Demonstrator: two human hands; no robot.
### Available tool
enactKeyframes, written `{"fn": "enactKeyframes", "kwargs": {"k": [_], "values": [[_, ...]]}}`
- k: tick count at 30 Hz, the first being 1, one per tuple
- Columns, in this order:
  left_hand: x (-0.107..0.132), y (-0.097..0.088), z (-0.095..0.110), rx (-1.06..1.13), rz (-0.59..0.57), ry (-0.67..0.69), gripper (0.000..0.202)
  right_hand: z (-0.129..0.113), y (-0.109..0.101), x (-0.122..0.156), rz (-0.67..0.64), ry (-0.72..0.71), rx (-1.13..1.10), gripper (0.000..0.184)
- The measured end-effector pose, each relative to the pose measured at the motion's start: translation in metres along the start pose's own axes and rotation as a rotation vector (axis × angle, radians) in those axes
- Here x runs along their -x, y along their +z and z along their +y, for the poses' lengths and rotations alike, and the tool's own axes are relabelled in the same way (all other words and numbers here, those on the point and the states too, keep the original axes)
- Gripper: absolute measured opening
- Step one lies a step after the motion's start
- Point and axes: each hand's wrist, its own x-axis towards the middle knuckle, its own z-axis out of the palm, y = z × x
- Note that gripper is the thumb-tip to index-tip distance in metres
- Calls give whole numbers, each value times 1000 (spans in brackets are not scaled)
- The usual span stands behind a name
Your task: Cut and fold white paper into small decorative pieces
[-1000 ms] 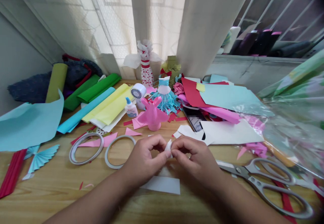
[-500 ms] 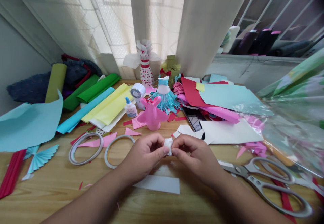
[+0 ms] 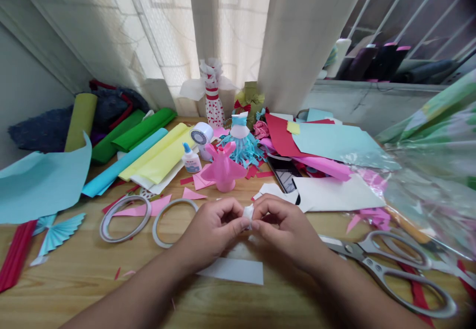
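A small crumpled piece of white paper [image 3: 248, 213] is pinched between both hands over the middle of the table. My left hand [image 3: 219, 225] grips it from the left with thumb and forefinger. From the right, my right hand [image 3: 284, 227] pinches its other side; the fingertips of the two hands nearly meet. Below them a white paper strip [image 3: 236, 271] lies flat, its left end partly behind my left forearm. Just beyond the hands stands a pink paper figure [image 3: 224, 167] with two ear-like points. Beside it is a white glue bottle [image 3: 191, 159] with a blue cap.
Two tape rolls [image 3: 125, 218] lie left of my hands. Large scissors [image 3: 366, 254] rest near my right forearm. A phone [image 3: 284, 175] lies among paper sheets behind. Rolled coloured paper [image 3: 158, 158] fills the back left, and a blue fringed paper figure [image 3: 243, 143] stands centrally.
The fingers have drawn slightly closer around the white paper, and less of it shows between them. Everything else stays in place.
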Motion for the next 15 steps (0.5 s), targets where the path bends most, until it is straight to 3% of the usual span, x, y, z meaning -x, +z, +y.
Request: {"fn": "enactKeyframes", "kwargs": {"k": [8, 11, 15], "values": [[-2, -4, -2, 31, -24, -26, 19, 7, -6, -2, 12, 33, -166, 13], [-5, -5, -4, 21, -32, -109, 16, 9, -9, -2, 8, 93, -229, 13], [-11, -8, -11, -244, -3, -174, 13, 12, -12, -3, 21, 160, -296, 12]]}}
